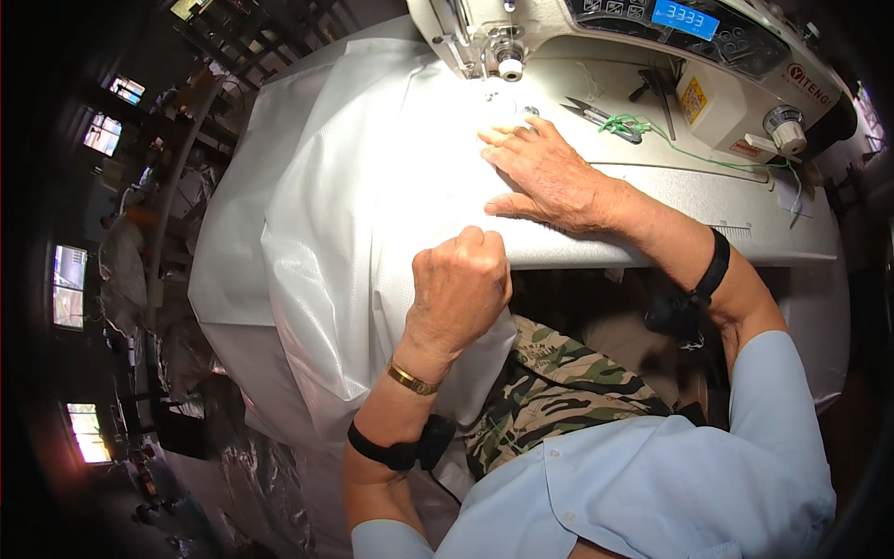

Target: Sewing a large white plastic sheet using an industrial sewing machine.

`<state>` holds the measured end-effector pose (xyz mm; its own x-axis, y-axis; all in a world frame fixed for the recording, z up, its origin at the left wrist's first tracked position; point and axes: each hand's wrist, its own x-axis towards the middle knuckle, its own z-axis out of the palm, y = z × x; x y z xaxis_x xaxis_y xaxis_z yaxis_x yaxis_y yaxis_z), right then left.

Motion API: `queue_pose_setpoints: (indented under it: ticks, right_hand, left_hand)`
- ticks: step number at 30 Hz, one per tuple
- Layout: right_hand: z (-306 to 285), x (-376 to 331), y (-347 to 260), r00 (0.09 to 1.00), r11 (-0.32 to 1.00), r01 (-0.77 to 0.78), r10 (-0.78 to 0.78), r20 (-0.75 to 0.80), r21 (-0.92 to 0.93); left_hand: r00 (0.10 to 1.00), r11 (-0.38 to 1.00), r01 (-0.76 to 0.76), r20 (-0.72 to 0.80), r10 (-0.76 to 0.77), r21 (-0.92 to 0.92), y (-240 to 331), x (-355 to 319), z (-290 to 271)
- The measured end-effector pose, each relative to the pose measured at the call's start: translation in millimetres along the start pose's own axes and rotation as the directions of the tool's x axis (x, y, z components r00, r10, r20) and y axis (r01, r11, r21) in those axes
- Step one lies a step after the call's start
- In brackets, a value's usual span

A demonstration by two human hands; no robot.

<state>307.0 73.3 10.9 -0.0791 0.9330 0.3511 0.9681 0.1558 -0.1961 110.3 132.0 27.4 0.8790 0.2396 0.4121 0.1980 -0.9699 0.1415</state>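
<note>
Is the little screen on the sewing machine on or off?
On. The small screen on the sewing machine glows bright blue with lit digits, above the right hand resting flat on the white fabric.

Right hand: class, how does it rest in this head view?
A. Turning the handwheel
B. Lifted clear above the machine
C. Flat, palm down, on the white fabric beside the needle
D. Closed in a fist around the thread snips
C: the right hand lies open and palm down on the white fabric, fingers pointing toward the needle area of the sewing machine, while the thread snips lie untouched on the machine bed.
</note>
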Motion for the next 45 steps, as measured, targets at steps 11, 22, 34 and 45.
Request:
queue_pose_setpoints:
  ticks: [11,22,34,45]
  right_hand:
    - [6.7,5.4,5.6,0.993,0.995,-0.083,0.088,-0.084,0.064]
    - [1.1,10.6,17.0,0.971,0.978,-0.182,0.195,-0.138,0.103]
    - [0.6,6.7,9.4,0.965,0.975,-0.216,0.22,-0.145,0.043]
    - [6.0,11.5,10.5,0.964,0.972,-0.234,0.231,-0.133,0.0]
  left_hand:
    - [0.994,0.988,0.089,0.055,-0.097,0.128,-21.1,66.9,19.6]
    - [0.949,0.949,0.31,0.051,-0.312,0.052,-15.0,54.4,13.4]
    - [0.963,0.964,0.259,-0.065,-0.263,-0.063,-15.9,48.8,21.9]
    - [0.97,0.972,0.234,-0.058,-0.235,-0.022,-35.7,79.4,33.9]
